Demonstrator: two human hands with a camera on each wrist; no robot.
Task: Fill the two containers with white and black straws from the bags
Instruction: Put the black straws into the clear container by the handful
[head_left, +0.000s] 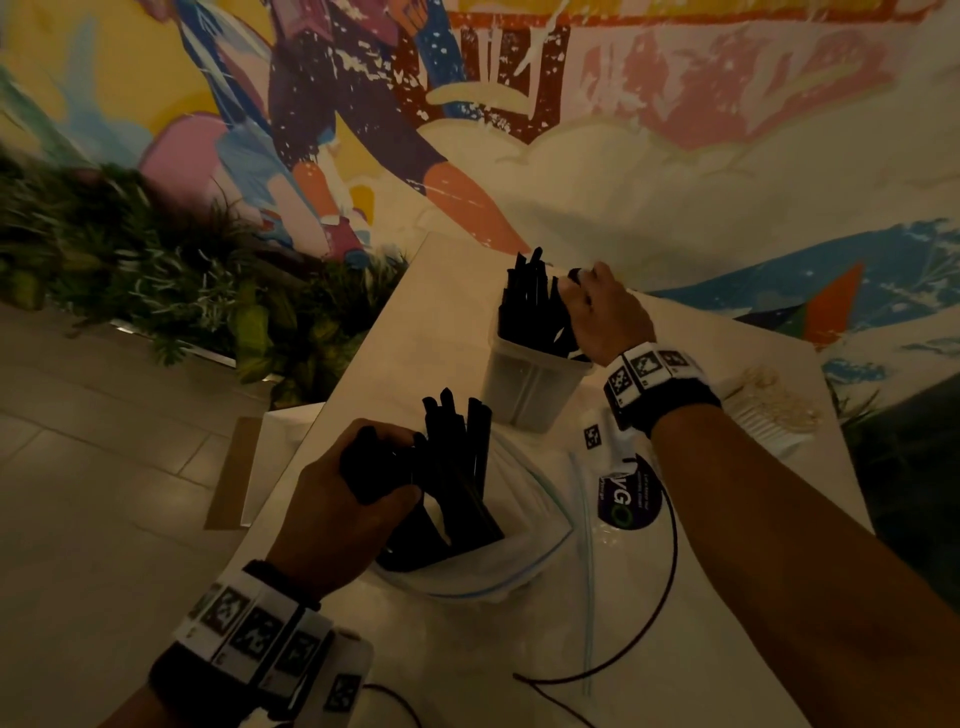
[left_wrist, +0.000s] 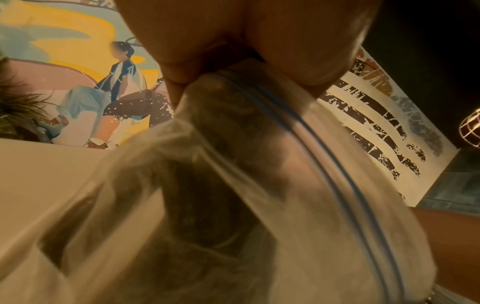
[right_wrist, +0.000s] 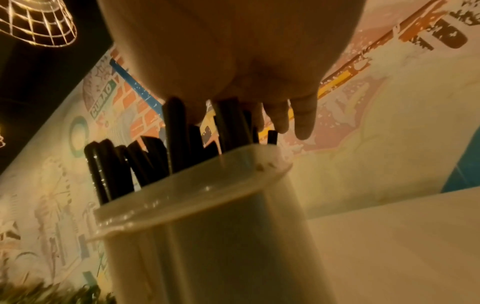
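A translucent container (head_left: 524, 395) stands on the white table (head_left: 415, 322), part-filled with upright black straws (head_left: 527, 301). My right hand (head_left: 602, 312) hovers over its far right rim, curled round a few of those straws. The right wrist view shows the container (right_wrist: 207, 236), its straws (right_wrist: 114, 164) and my fingers (right_wrist: 303, 121) reaching down past the rim. Nearer me lies a clear zip bag (head_left: 498, 571) holding more black straws (head_left: 457, 467). My left hand (head_left: 358, 483) grips a bunch of them at the bag's mouth. The bag's plastic (left_wrist: 259, 185) fills the left wrist view.
White straws (head_left: 769, 410) lie at the table's right edge. A second flat clear bag with a dark round label (head_left: 628, 499) and a thin black cable (head_left: 649, 623) lie between my arms. Plants (head_left: 156, 280) line the floor at left; a painted wall stands behind.
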